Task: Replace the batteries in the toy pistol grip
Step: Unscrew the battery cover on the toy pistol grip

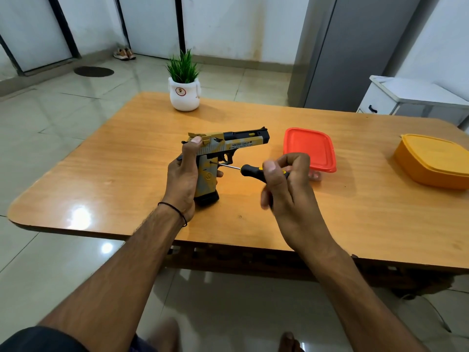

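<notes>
A yellow, grey and black toy pistol (236,142) stands upright on its grip base on the wooden table (127,174), barrel pointing right. My left hand (181,179) grips the pistol's handle from behind, thumb up on the rear of the slide. My right hand (286,181) holds a screwdriver (250,170) with a black and yellow handle. Its thin metal tip touches the side of the grip just below the trigger guard.
A red-lidded clear container (309,148) sits right of the pistol, partly behind my right hand. A yellow lidded box (434,160) lies at the table's right edge. A white pot with a green plant (184,94) stands at the far edge.
</notes>
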